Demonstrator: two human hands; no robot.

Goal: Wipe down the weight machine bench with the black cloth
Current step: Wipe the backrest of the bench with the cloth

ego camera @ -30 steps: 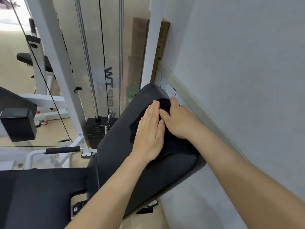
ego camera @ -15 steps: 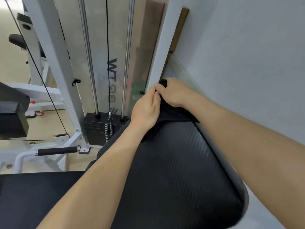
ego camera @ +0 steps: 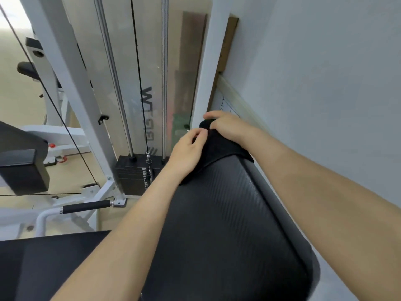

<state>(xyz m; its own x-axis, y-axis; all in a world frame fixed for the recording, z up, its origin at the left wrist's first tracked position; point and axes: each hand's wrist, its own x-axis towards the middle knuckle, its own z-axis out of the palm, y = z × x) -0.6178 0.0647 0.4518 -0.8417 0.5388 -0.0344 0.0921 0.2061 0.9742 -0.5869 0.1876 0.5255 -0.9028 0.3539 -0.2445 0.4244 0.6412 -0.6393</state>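
Observation:
The black cloth (ego camera: 219, 148) is draped over the far top end of the bench's black back pad (ego camera: 227, 218). My left hand (ego camera: 186, 155) sits at the cloth's left edge, its fingers curled and pinching the fabric. My right hand (ego camera: 227, 127) lies on top of the cloth at the pad's far right corner, fingers curled over a bunched fold. Both forearms reach across the pad. The flat black seat pad (ego camera: 54, 266) lies at the lower left.
White machine uprights (ego camera: 71, 88), chrome guide rods (ego camera: 165, 83), a cable and the black weight stack (ego camera: 136, 174) stand just beyond the pad. A grey wall (ego camera: 325, 83) runs close along the right. A foam-gripped handle (ego camera: 86, 206) and another black pad (ego camera: 21, 166) are at the left.
Both hands slid the cloth from the middle of the back pad up to its far top end. They went from lying flat to curling on the fabric.

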